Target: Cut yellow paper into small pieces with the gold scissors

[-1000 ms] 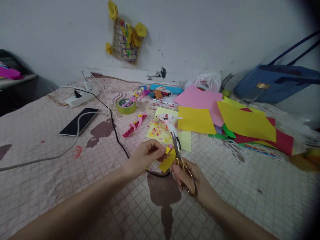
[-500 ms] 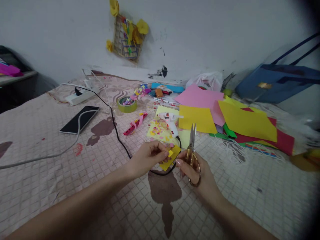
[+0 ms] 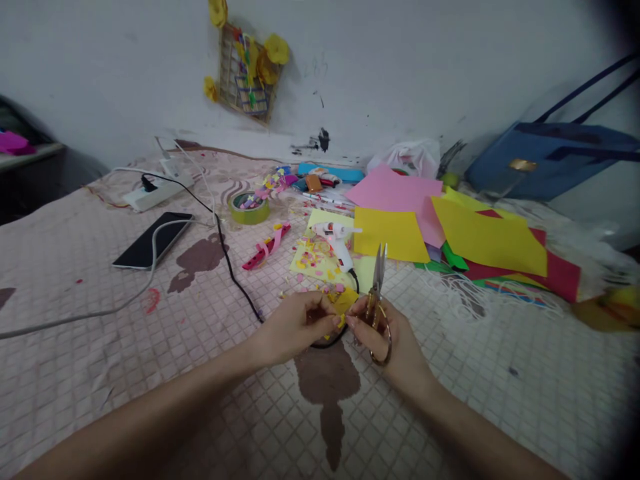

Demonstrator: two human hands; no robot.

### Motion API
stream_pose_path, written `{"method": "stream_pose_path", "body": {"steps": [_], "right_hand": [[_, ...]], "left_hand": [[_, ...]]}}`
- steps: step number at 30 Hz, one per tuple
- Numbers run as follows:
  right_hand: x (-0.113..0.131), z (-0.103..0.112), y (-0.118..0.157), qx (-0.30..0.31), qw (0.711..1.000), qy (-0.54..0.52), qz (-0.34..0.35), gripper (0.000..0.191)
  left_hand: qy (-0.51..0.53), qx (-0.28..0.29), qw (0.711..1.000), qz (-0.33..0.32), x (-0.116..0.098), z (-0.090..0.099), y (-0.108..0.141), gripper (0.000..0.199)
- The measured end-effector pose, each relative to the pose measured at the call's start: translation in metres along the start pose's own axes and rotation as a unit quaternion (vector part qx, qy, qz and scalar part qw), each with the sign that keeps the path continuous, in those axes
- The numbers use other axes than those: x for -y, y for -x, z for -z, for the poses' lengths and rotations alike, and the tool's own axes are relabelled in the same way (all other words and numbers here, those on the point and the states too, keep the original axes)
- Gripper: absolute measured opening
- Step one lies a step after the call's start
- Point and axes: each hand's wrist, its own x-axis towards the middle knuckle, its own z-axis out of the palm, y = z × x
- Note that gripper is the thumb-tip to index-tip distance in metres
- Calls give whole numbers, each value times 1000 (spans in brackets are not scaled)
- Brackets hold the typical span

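Observation:
My left hand (image 3: 303, 327) is closed in a pinch on a small yellow paper piece (image 3: 343, 321). Gold-handled scissors (image 3: 379, 273) sit in my right hand (image 3: 390, 340), blades pointing up and away, while its thumb and finger meet the small piece near my left fingertips. Beneath and behind the fingers lies a larger yellow paper (image 3: 346, 300), partly hidden by my hands. Just beyond it, a white hot glue gun (image 3: 339, 243) rests on a pale yellow sheet (image 3: 367, 272) strewn with tiny pink and yellow cuttings.
Coloured paper sheets (image 3: 490, 233) and white string (image 3: 457, 293) lie to the right. On the left are a phone (image 3: 153, 241), a power strip (image 3: 157, 193) and cables. A tape roll (image 3: 249, 212) and a red decorated strip (image 3: 267, 247) lie mid-table. A blue bag (image 3: 555, 163) stands back right.
My right hand, with the scissors, has moved left, so its fingertips now meet my left fingers at the small yellow piece. The whole view has shifted slightly.

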Motion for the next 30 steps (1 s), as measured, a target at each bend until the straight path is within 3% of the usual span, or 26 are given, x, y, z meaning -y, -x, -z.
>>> {"method": "stream_pose_path", "body": {"steps": [9, 21, 30], "right_hand": [[-2, 0, 0, -16, 1000, 7, -12, 17], [7, -7, 11, 112, 992, -7, -64, 35], [2, -11, 13, 123, 989, 1, -77, 39]], "left_hand": [[49, -24, 999, -3, -4, 3, -3, 17], [184, -95, 978, 35, -19, 11, -3, 14], [205, -152, 966, 41, -23, 11, -4, 11]]}}
